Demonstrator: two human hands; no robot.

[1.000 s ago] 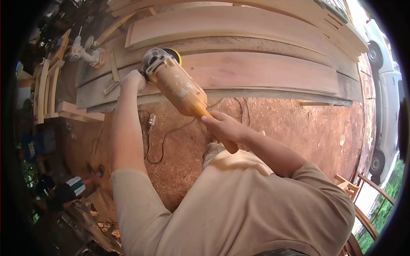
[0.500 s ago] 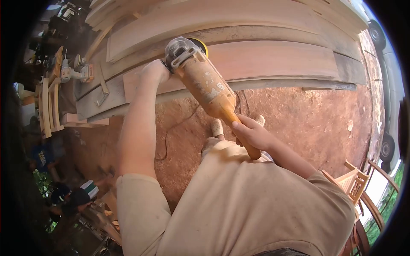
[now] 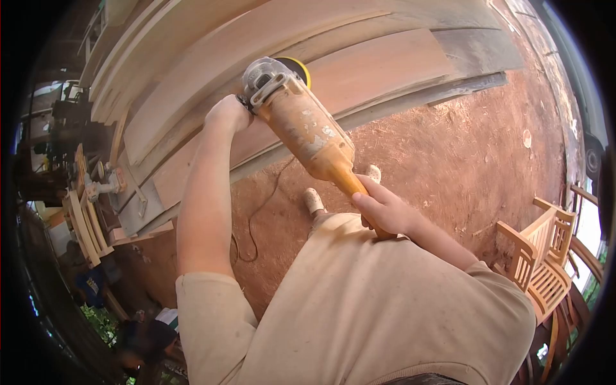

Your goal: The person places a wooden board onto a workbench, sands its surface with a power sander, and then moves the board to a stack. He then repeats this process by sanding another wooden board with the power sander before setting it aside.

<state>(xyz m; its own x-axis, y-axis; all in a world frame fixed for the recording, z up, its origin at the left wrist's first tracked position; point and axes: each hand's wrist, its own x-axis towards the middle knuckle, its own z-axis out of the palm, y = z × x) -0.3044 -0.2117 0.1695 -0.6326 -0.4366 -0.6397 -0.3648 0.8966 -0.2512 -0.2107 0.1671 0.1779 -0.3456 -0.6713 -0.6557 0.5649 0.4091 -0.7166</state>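
Observation:
An orange, paint-worn angle grinder [image 3: 305, 122] with a yellow-rimmed round pad [image 3: 296, 69] lies diagonally across the middle of the view. My left hand [image 3: 229, 113] is closed around a dark side handle by the grinder's head. My right hand [image 3: 385, 205] wraps round the long orange rear handle near my waist. Beneath the grinder's head lies a long, flat reddish wooden board [image 3: 378, 67], resting on a workbench of grey weathered planks [image 3: 475, 54]. The pad overlaps the board's far edge in this view.
More long boards [image 3: 212, 77] lie farther back on the bench. At left are a cordless power tool [image 3: 106, 184] and wooden frame pieces [image 3: 86, 224]. A dark cord [image 3: 256, 237] trails over the dirt floor. Slatted wooden chairs [image 3: 542, 256] stand at right. A person [image 3: 144, 343] is at lower left.
The view has swung round, so the bench and boards appear tilted and the chairs at right show more fully. Both hands keep their hold on the angle grinder.

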